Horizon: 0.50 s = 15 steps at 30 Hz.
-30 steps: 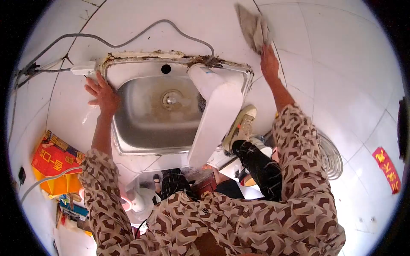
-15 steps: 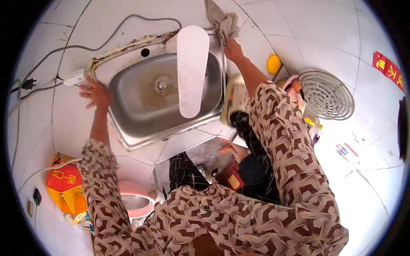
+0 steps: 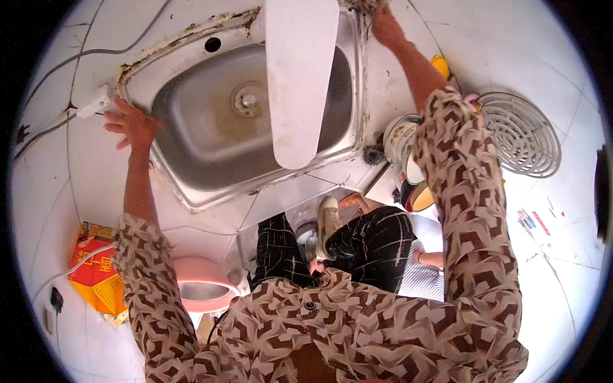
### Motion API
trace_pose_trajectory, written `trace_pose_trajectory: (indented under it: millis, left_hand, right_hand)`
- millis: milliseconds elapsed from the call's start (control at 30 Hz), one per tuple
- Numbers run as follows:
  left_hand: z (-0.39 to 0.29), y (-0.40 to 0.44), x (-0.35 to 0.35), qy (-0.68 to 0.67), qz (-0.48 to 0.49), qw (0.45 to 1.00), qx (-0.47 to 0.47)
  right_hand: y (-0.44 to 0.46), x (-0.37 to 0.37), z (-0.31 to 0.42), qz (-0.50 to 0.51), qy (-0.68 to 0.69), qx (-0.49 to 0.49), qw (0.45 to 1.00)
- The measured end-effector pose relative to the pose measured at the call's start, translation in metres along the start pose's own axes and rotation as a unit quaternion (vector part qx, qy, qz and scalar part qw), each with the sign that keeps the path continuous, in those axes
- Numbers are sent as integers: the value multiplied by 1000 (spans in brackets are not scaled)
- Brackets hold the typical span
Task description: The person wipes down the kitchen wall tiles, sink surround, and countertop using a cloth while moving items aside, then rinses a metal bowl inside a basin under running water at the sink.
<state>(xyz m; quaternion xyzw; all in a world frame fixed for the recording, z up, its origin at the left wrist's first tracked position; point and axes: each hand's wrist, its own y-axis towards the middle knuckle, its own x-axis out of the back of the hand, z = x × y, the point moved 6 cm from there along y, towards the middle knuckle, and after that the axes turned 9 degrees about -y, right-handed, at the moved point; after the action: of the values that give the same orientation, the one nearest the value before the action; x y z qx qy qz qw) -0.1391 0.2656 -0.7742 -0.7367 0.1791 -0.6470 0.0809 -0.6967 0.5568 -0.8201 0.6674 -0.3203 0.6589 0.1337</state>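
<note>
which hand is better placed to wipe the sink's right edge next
Likely the right hand: it holds the cloth by the far right corner of the sink. The left hand, fingers spread and without a cloth, is at the sink's opposite side.

Glare lower right, fisheye-bowed edges
</note>
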Motion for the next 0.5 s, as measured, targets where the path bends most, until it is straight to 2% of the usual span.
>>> trace_pose_trajectory:
  millis: [67,100,200,267,333,367,433,500]
  left_hand:
    - [2,3,2,8,-9,1000,8]
    - [-1,3,3,13,-12,1000,9]
    - [-10,-5,14,-6,-8,1000,9]
    - [-10,-4,14,7,-6,1000,26]
    - [-12,-4,13,13,-10,999,32]
    - [-10,-4,13,17,-14,999,30]
    - [0,-1,7,27,-21,999,24]
    - [13,9,-5,42,-29,999,15]
  right_hand:
    - [4,8,-15,-15,-76,48,996]
    - [16,-39,-50,-149,-130,158,967]
    - [3,-46,-87,-43,-49,24,998]
    - [-35,-45,-93,-40,-186,156,969]
    - [-89,-101,-135,37,-432,214,875]
    - [-116,-111,-155,33,-173,20,984]
    - [-180,-74,-105,26,-45,-35,998]
    - [-225,-72,-59,9,-86,-7,996]
